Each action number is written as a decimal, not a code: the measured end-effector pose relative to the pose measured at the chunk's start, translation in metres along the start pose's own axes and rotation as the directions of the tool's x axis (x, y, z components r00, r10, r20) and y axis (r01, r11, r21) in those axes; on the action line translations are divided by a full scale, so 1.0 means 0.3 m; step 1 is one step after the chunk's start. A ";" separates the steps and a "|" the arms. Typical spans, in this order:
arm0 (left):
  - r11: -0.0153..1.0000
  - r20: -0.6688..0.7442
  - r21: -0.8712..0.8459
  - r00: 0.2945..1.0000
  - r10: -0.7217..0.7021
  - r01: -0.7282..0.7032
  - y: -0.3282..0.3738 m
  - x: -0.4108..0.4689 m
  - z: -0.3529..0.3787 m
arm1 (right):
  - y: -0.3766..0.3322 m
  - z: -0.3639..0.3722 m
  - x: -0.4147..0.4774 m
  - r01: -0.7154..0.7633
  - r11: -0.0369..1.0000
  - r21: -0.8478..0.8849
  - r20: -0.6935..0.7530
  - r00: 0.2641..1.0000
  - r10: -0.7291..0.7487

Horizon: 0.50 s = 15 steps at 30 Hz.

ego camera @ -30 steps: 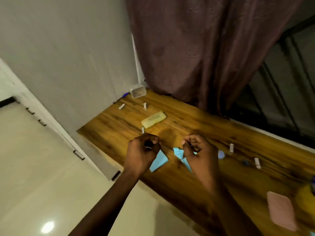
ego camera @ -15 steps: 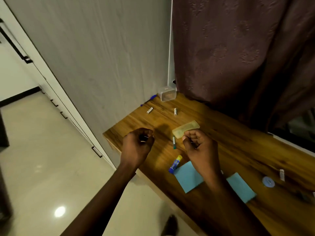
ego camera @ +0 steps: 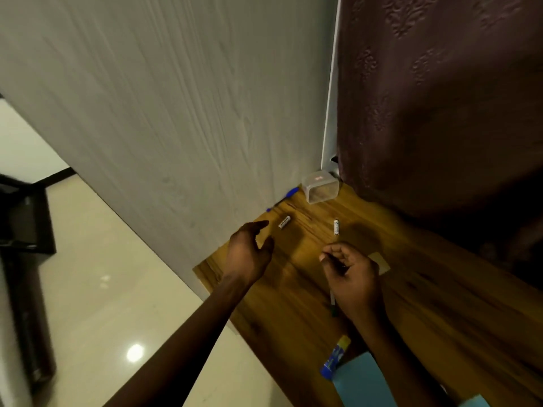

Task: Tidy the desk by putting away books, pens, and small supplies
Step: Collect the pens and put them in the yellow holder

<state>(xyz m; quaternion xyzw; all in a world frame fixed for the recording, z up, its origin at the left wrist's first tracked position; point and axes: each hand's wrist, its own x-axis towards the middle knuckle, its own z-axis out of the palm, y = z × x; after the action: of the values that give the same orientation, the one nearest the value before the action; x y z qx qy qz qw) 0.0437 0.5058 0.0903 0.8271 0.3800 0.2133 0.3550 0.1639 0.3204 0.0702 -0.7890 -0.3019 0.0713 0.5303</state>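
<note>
Hovering beside the white cylinder [ego camera: 284, 222] in front of the clear container [ego camera: 320, 188], the left hand [ego camera: 249, 254] is holding its fingers apart; the right hand [ego camera: 352, 273] is curling its fingers, contents indiscernible.

Two small white tubes lie on the table [ego camera: 440, 289]: the left tube [ego camera: 284, 222] and the right tube [ego camera: 336, 227]. There is one clear box [ego camera: 320, 188], one blue pen [ego camera: 287, 196], one green-tipped pen [ego camera: 332, 301], one glue stick [ego camera: 336, 356] and one tan pad [ego camera: 382, 262]. Two blue papers show, the big blue paper [ego camera: 363, 380] and the corner blue paper [ego camera: 473, 402]. Two hands are there, the left hand [ego camera: 249, 251] and the right hand [ego camera: 352, 274].
</note>
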 end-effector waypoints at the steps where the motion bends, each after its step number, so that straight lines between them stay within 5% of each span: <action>1: 1.000 0.007 0.021 1.000 0.003 -0.003 -0.004 0.033 0.009 | 0.002 0.012 0.010 0.007 1.000 -0.005 -0.005 1.000 -0.007; 15: 0.934 0.253 0.245 0.948 0.195 -0.258 -0.095 0.490 0.272 | 0.023 0.044 0.030 -0.144 0.989 -0.036 -0.040 0.989 0.142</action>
<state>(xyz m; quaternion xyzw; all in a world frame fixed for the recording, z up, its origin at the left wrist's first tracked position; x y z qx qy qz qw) 0.1722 0.5989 0.0277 0.9256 0.2649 0.1031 0.2501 0.1681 0.3340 0.0605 -0.8200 -0.2359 0.0883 0.5140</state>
